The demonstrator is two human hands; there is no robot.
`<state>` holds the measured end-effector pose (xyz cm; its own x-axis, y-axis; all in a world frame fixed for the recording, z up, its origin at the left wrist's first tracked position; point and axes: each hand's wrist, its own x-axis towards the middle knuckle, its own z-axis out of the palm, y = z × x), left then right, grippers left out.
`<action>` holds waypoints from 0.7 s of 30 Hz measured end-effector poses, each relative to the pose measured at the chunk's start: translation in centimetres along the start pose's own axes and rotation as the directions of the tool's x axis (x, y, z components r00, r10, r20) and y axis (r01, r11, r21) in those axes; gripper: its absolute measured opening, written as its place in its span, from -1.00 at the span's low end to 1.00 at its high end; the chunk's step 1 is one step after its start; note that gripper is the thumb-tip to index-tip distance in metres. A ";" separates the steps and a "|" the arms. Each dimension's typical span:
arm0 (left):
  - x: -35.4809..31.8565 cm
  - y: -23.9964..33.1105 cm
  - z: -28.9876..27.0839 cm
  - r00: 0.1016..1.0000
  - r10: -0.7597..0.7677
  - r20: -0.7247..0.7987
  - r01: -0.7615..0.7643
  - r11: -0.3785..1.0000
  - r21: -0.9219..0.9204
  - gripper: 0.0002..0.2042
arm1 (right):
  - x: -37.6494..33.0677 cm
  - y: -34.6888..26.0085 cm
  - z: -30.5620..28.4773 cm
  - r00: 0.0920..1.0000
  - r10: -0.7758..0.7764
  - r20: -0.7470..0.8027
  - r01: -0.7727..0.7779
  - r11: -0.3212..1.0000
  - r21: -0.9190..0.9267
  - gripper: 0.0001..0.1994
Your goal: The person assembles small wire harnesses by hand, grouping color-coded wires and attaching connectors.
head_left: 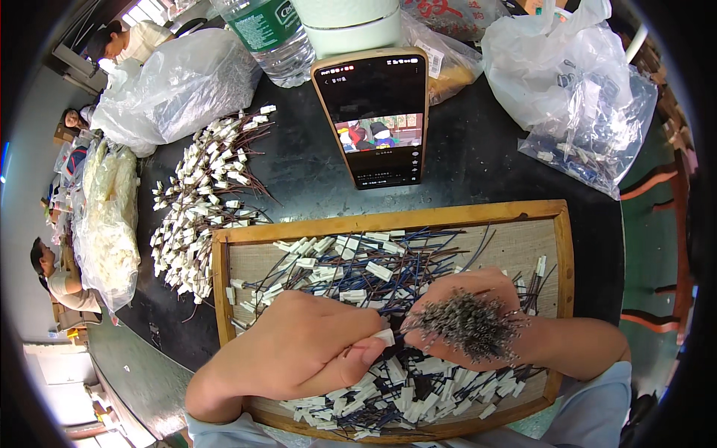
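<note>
My left hand (pixel 299 343) pinches a small white connector (pixel 385 337) between thumb and forefinger. Beside it, my right hand (pixel 459 284) is wrapped round a thick bundle of thin dark wires (pixel 470 325), their stripped ends fanned out. The connector's tip points toward the right fist; whether its wire runs into that fist is hard to make out. Both hands are over a wood-framed tray (pixel 396 219) with a woven base. White connectors on blue and brown wires lie heaped in its far part (pixel 351 246) and near part (pixel 418 392).
Left of the tray lies a heap of white connectors with brown wires (pixel 202 187). A phone (pixel 376 160) playing video leans on a pale green container (pixel 347 26), near a water bottle (pixel 276 37). Plastic bags (pixel 575 82) sit at far right and left (pixel 175 89). Several people are at left.
</note>
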<state>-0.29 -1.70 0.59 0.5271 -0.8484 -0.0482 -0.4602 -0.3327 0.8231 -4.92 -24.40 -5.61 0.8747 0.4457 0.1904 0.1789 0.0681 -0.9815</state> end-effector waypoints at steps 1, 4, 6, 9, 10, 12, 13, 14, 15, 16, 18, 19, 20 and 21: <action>-0.1 0.1 0.2 1.000 0.007 -0.005 -0.007 0.999 0.034 -0.80 | 0.0 0.3 0.0 0.997 -0.066 0.034 0.067 0.997 -0.042 -0.67; -0.1 0.3 0.3 1.000 0.014 -0.024 -0.012 0.995 0.095 -0.79 | 0.4 -0.3 0.6 1.000 -0.029 -0.010 0.029 1.000 -0.007 -0.88; -0.2 0.3 0.3 0.999 0.015 -0.039 -0.011 0.993 0.121 -0.78 | 0.6 -0.7 0.4 1.000 -0.023 -0.011 0.023 0.999 -0.031 -0.82; -0.4 0.1 0.0 0.995 0.021 -0.101 -0.006 0.989 0.147 -0.80 | 0.6 -1.6 0.7 0.995 0.025 -0.098 -0.033 0.997 -0.076 -0.78; -0.9 -0.4 -0.3 0.985 0.033 -0.167 -0.019 0.996 0.087 -0.76 | 0.6 -1.8 0.8 0.981 0.065 -0.182 -0.083 0.993 -0.090 -0.81; -1.0 -0.5 -0.8 0.962 0.034 -0.270 -0.033 0.999 0.009 -0.66 | 0.8 -1.4 0.5 0.984 -0.008 -0.176 -0.024 0.984 -0.178 -0.84; -1.1 -0.6 -1.0 0.963 0.035 -0.268 -0.034 0.999 0.007 -0.66 | 0.8 -1.3 0.4 0.984 -0.079 -0.163 0.034 0.964 -0.265 -0.86; -1.3 -0.8 -1.2 0.968 0.028 -0.250 -0.033 0.999 -0.013 -0.75 | 0.7 -1.3 0.4 0.983 -0.076 -0.164 0.030 0.964 -0.265 -0.86; -1.4 -0.9 -1.4 0.972 0.020 -0.236 -0.028 0.999 -0.031 -0.83 | 0.8 -1.3 0.5 0.980 -0.095 -0.176 0.043 0.960 -0.277 -0.86; -1.4 -1.3 -1.4 0.971 0.016 -0.237 -0.024 0.999 -0.034 -0.83 | 0.9 -1.2 0.5 0.976 -0.112 -0.187 0.055 0.956 -0.289 -0.86; -1.5 -1.6 -0.9 0.952 -0.006 -0.306 -0.034 0.992 -0.125 -0.73 | 0.9 -1.3 0.6 0.972 -0.084 -0.220 0.011 0.949 -0.314 -0.84; -1.8 -1.5 -1.1 0.951 -0.002 -0.309 -0.036 0.992 -0.118 -0.73 | 0.8 -1.5 0.8 0.965 -0.061 -0.255 -0.030 0.940 -0.340 -0.83; -2.3 -1.4 -1.5 0.959 -0.061 -0.276 0.021 0.989 -0.145 -0.75 | 0.6 -1.8 1.0 0.965 -0.069 -0.253 -0.022 0.940 -0.341 -0.83; -2.3 -2.0 -1.9 0.964 -0.124 -0.235 0.082 0.980 -0.181 -0.77 | 0.6 -1.7 1.1 0.964 0.005 -0.266 -0.064 0.975 -0.211 -0.83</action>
<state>0.80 1.68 0.17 0.7328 -0.6802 -0.0155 -0.2786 -0.3207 0.9053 -5.17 -23.22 -3.84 0.9640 0.1922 0.1839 0.2141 -0.1504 -0.9652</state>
